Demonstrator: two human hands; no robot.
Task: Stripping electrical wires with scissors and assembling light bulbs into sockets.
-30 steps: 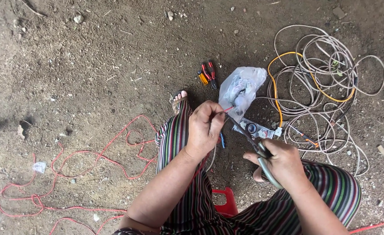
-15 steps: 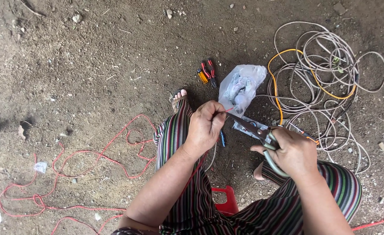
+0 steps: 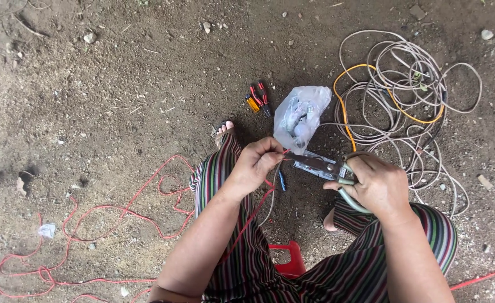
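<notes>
Down on the dirt floor (image 3: pixel 118 112) a person sits on a low red stool (image 3: pixel 289 261), knees apart in striped trousers, seen from the head camera. Their left hand (image 3: pixel 256 163) has its fingers (image 3: pixel 272 157) pinched shut on the end of a thin red wire (image 3: pixel 258 205), which drops between the legs and runs off to the left, where it lies in loose loops on the ground. Their right hand (image 3: pixel 373 182) is wrapped around the pale green handles of a pair of pliers (image 3: pixel 329 168), whose metal nose points left and meets the wire tip just beside the left fingertips. Just behind the hands lies a clear plastic bag (image 3: pixel 300 115) with small parts in it. Left of the bag rest red-handled cutters (image 3: pixel 260 96) and a small yellow tool (image 3: pixel 252 104). A tangled coil of grey and orange cable (image 3: pixel 404 101) sprawls to the right.
</notes>
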